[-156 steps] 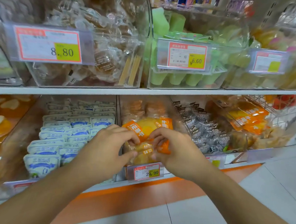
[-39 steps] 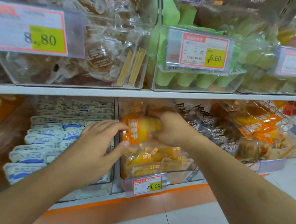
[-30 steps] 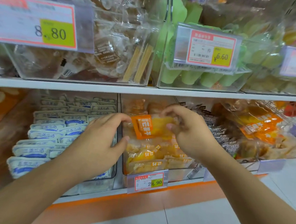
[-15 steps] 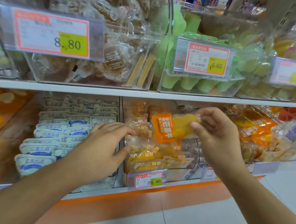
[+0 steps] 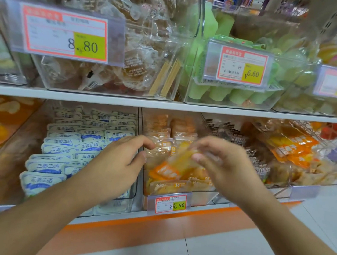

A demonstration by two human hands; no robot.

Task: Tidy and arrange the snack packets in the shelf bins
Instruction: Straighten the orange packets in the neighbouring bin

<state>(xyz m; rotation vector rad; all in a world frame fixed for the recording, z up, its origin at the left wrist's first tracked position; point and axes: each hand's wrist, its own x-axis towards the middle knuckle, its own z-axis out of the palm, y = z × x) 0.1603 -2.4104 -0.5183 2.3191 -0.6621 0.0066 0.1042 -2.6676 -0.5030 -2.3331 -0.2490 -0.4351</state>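
- Orange snack packet (image 5: 173,165), motion-blurred, is pinched at its upper end by the right hand (image 5: 220,166) over the middle bin (image 5: 203,196).
- Left hand (image 5: 114,167), fingers relaxed and holding nothing, touches the bin's divider.
- Best lay it flat, label forward.

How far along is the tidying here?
Looks done: the white-and-blue packets lie in neat rows. In hand: the right hand pinches an orange packet over the middle bin, blurred. Left: that bin's packets look loosely piled.
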